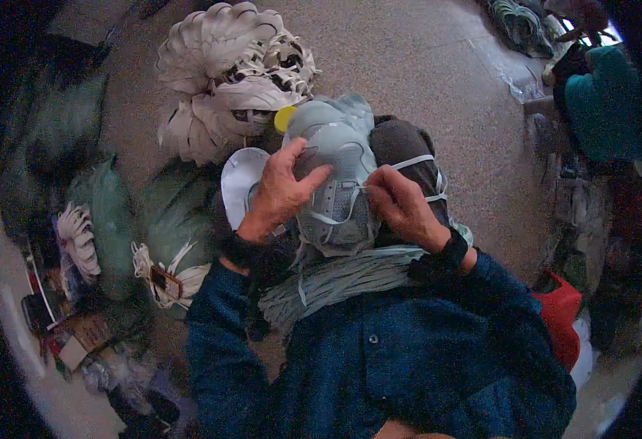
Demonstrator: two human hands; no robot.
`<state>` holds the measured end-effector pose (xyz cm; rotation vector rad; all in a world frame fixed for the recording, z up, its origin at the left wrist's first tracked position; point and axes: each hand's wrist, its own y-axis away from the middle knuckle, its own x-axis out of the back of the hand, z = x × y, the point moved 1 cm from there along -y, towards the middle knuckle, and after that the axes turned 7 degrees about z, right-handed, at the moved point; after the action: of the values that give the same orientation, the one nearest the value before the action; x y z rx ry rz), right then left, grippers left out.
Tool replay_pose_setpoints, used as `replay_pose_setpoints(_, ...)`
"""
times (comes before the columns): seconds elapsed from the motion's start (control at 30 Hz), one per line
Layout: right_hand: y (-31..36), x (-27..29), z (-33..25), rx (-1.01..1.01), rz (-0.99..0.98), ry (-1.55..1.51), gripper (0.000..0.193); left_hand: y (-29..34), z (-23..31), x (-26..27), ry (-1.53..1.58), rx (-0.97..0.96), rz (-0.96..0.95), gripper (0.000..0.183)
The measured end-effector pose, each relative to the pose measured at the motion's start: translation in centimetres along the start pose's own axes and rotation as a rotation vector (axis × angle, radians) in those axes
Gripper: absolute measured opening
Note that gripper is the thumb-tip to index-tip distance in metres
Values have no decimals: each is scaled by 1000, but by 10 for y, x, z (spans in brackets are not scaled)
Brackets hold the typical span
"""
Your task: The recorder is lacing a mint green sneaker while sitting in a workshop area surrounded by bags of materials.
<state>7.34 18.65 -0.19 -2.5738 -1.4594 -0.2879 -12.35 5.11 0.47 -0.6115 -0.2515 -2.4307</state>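
A light grey shoe upper with perforated panels rests over my lap, on top of similar uppers. A pale shoelace runs loosely across its eyelet area. My left hand lies on the upper's left side, thumb and index finger spread apart. At the right edge of the eyelets, my right hand pinches the lace between thumb and fingertips. Below the upper, a bundle of grey-green laces is spread across my lap. My right knee, in dark cloth, has white laces around it.
Stacked cream shoe uppers fan out on the floor ahead. Green translucent sacks and a tied bundle of white laces lie left. A red object stands right. Another person in a teal top is at far right.
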Motion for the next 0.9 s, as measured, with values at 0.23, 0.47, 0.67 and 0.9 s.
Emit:
replay_pose_setpoints(0.23, -2, 0, 5, -21, 55, -39, 6, 8, 32, 9, 109, -165, -239, 50)
replay_pose_setpoints(0.47, 2, 0, 14, -208, 27, -159, 12, 11, 46, -14, -194, -96, -287, 43)
replay_pose_setpoints(0.67, 2, 0, 14, -241, 36, -220, 18, 12, 34, -18, 253, 114, -197, 42)
replay_pose_setpoints(0.9, 2, -5, 14, -182, 84, -208, 13, 18, 35, -27, 255, 86, -129, 48)
